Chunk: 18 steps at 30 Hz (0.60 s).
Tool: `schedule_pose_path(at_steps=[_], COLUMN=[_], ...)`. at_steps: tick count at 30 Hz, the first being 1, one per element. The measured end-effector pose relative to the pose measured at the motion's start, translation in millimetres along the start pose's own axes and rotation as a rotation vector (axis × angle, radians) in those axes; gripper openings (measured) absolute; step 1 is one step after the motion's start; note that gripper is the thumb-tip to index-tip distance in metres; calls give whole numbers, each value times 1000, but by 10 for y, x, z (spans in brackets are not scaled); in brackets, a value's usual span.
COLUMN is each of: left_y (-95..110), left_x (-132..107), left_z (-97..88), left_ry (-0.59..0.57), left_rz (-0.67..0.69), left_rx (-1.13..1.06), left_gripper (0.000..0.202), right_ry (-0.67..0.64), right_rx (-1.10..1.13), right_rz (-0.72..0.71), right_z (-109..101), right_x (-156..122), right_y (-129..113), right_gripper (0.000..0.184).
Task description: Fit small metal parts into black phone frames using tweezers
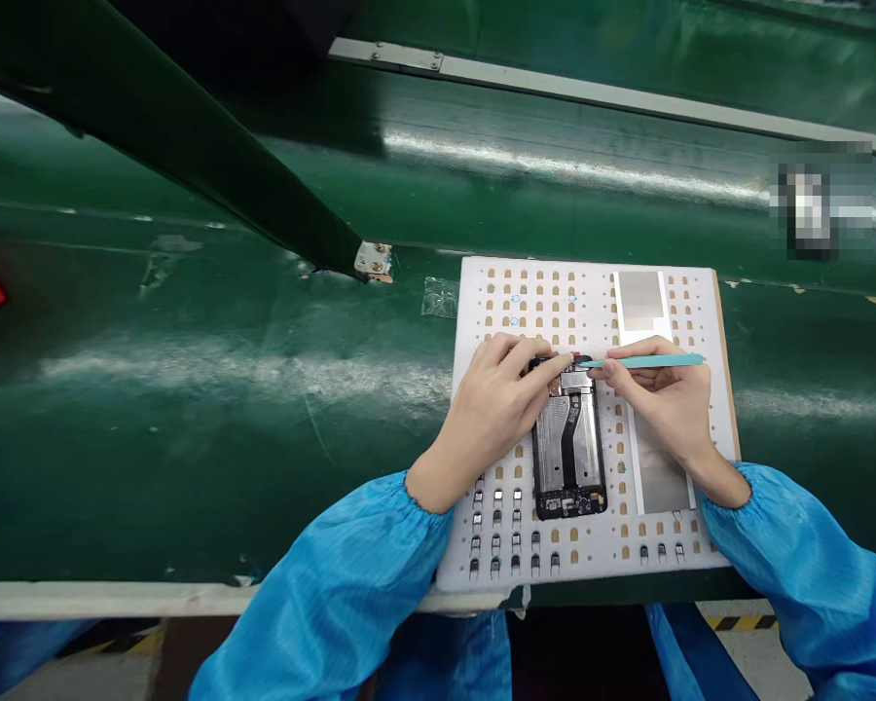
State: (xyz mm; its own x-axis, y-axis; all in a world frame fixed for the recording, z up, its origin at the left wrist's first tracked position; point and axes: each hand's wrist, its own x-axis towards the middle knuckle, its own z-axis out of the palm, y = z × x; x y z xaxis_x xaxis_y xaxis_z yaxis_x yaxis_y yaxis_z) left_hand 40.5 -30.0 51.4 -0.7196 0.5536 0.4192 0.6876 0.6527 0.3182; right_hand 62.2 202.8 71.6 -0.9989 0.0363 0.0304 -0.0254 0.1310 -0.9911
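An opened phone body (567, 450) with bare metal insides lies upright on a white perforated tray (591, 292). My left hand (496, 404) rests on the phone's top left corner, fingers closed over its upper edge. My right hand (668, 394) pinches a teal stick tool (646, 361), held level, its tip touching the phone's top edge beside my left fingertips. Both arms wear blue sleeves.
Small dark parts (500, 535) fill slots at the tray's lower left, a few more (661, 553) sit at its lower right. A grey strip (640, 300) lies on the tray's right side. The tray rests on a green conveyor belt (226, 389). A dark green beam (190, 146) crosses at upper left.
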Motion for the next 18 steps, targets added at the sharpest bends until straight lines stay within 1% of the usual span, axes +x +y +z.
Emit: schedule_pose_path(at_steps=[2,5,9,12,18], left_y=[-1,-2,-6,-6,7], left_x=[2,3,-2,1,19], left_z=[2,6,13,12,5], left_ry=[8,13,10,18,47], left_rz=[5,6,-3,4,14], left_rx=[3,3,-3,-2,4], left_gripper=[31,30,31,31,28], right_ry=[-12,-15,0,-15,-34], right_rx=[-52,-125,-181,-218,-301], right_rz=[-39,-60,-99,-143,-293], right_z=[-9,-11,4,10,9], right_x=[-9,-16,-31,-49,-56], right_y=[32,55,32,17,30], right_gripper=[20,17,13,8,3])
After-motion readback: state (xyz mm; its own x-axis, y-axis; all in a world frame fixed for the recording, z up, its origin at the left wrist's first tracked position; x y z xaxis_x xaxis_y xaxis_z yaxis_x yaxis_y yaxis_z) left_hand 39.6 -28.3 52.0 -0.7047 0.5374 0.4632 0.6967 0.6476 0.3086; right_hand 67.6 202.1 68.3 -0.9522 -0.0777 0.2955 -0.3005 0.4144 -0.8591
